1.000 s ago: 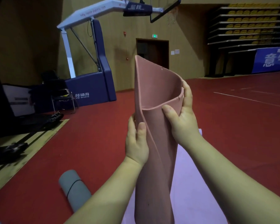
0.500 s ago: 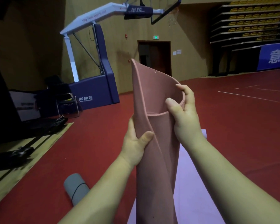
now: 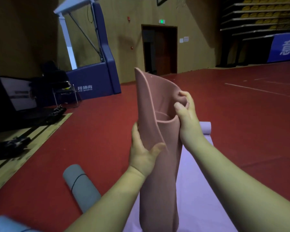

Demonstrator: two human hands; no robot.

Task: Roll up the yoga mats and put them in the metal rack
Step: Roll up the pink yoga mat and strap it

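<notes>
Red gym floor (image 3: 99,148): my left hand (image 3: 143,155) and right hand (image 3: 187,118) grip the upright pink mat (image 3: 159,190) over a lilac mat (image 3: 196,198).

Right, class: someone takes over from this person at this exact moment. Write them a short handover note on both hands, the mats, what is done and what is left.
Left hand: grips the outer flap of the pink mat, thumb across the front.
Right hand: pinches the roll's top rim.
Pink mat: held upright, loosely rolled, top uneven.
Grey mat: rolled and banded, lying on the red floor to the left.
Lilac mat: flat under the arms, only its far end curled.
Done: grey mat rolled. Left: tighten the pink roll, roll the lilac mat, rack all three; the metal rack is not in view.
</notes>
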